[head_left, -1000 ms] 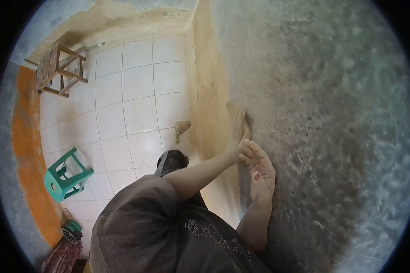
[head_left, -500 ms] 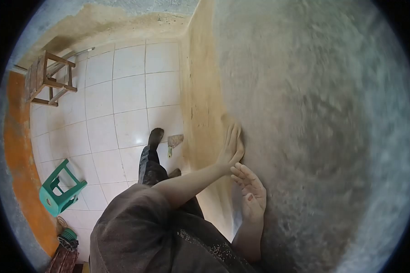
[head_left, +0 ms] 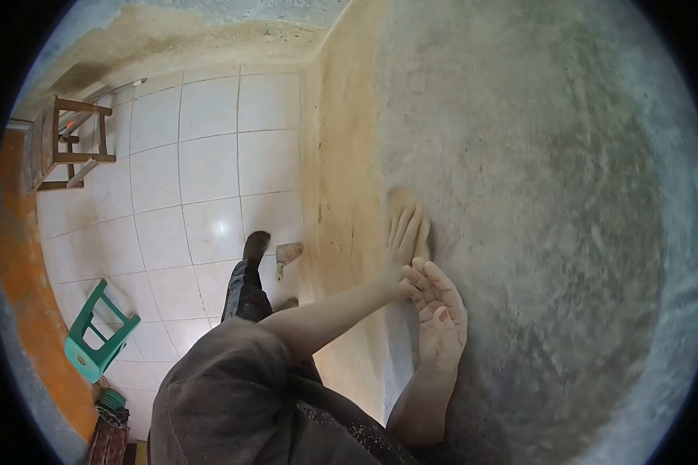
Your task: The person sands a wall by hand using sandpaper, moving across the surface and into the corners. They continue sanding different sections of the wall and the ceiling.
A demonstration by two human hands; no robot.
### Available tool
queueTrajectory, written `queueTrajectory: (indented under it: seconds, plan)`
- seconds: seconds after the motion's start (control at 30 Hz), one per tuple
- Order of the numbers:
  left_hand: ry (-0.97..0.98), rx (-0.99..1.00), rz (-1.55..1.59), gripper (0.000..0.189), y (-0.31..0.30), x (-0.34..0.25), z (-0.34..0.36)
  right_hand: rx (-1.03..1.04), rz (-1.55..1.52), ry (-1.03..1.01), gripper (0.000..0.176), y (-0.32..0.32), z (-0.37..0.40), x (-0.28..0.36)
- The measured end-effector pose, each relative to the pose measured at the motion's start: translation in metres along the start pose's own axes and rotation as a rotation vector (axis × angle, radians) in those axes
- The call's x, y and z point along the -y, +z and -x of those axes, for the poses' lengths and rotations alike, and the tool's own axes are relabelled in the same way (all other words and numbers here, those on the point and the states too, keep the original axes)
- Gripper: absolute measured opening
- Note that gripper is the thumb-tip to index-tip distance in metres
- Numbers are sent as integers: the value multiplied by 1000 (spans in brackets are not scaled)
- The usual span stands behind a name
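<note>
My left hand (head_left: 407, 232) lies against the wall (head_left: 535, 217), where its tan lower band meets the grey part. Its fingers are stretched out, flat and side by side. A rounded tan patch (head_left: 400, 197) shows at their tips; I cannot make out whether it is a thin pad or part of the wall. Nearer my body, my right hand (head_left: 442, 314) is beside the grey wall, palm turned toward the left arm. Its fingers are loosely bent and slightly apart, with nothing in them. Pale dust covers both hands.
A scraper (head_left: 288, 253) with a green handle lies on the tiled floor (head_left: 212, 167) near my foot (head_left: 257, 244). Further left are a wooden stool (head_left: 74, 147) and a green plastic stool (head_left: 101, 333). A green basket (head_left: 112, 401) is at the lower left.
Both hands appear slightly further right in the view, and my right hand is a little higher. The camera view has shifted, so the floor and stools appear further left.
</note>
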State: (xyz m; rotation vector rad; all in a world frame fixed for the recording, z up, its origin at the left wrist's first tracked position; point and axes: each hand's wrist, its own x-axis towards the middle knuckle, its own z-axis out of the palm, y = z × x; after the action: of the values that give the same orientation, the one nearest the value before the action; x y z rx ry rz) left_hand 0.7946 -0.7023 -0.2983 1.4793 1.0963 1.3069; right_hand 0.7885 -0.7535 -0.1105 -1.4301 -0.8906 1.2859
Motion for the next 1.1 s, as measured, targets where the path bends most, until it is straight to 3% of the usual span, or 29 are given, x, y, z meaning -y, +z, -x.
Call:
queueTrajectory:
  seconds: [0.03,0.1,0.17,0.23,0.3,0.37,0.47,0.5,0.57,0.63,0.7,0.77,0.83,0.93,1.03,1.1]
  plan:
    - [31,11,129,58,-7,20,20,-1,13,9,68,0,-4,0]
    - [-101,0,284,59,-7,41,8,-7,40,35,69,2,-13,2]
    - [-423,-36,319,64,-5,78,-78,-25,31,45,70,6,-16,4]
    - [-541,-60,288,67,-9,78,-140,-36,31,45,70,7,-21,1]
    - [-407,-32,225,67,-22,42,-166,-45,51,38,70,8,-22,4]
    - [-218,36,173,68,-31,9,-148,-41,62,30,70,11,-28,7]
    - [62,-4,1,69,-10,35,-73,-34,67,21,70,9,-42,7]
    - [55,-20,54,69,-10,51,-53,-38,68,18,71,10,-41,9]
    - [-156,7,128,70,-1,91,-53,-50,112,41,71,14,-50,12]
    - [-444,-7,267,73,-6,116,-118,-58,131,54,72,16,-57,10]
    - [-581,-13,384,77,-13,111,-189,-55,134,54,72,15,-60,6]
    - [-538,41,336,79,-19,86,-215,-60,119,70,73,14,-62,5]
    - [-345,24,245,79,-30,42,-202,-64,110,80,73,16,-65,6]
    - [3,162,121,79,-42,23,-114,-59,116,82,73,16,-58,10]
    - [-299,-12,444,78,5,98,-49,-55,148,88,72,16,-63,12]
    - [-446,18,336,77,-2,123,-104,-57,166,102,73,20,-66,13]
